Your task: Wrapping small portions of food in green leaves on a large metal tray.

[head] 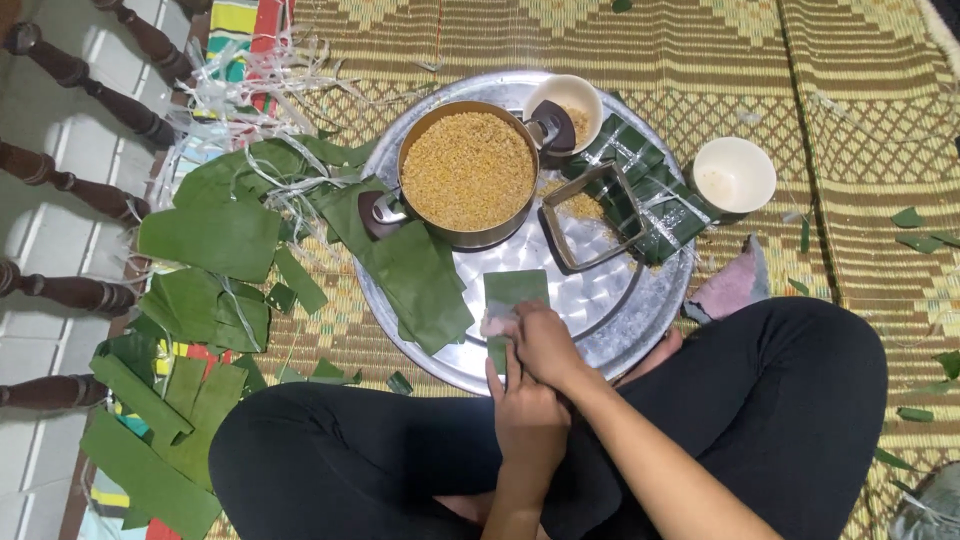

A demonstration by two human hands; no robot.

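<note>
Step in hand, as judged: wiping a leaf strip (515,292) on the round metal tray (640,320), just before the pot of yellow grain (468,171). Right hand (545,345) presses a cloth on it; left hand (530,420) steadies its near end, grip released. Next calls for lifting it clean.

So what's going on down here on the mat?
A person sits cross-legged at a round metal tray. Both hands work a green leaf strip at its near edge: the right hand presses on it and the left hand lies just beneath. On the tray stand a pot of yellow grain, a square metal frame and wrapped leaf parcels. Loose leaves lie to the left.
</note>
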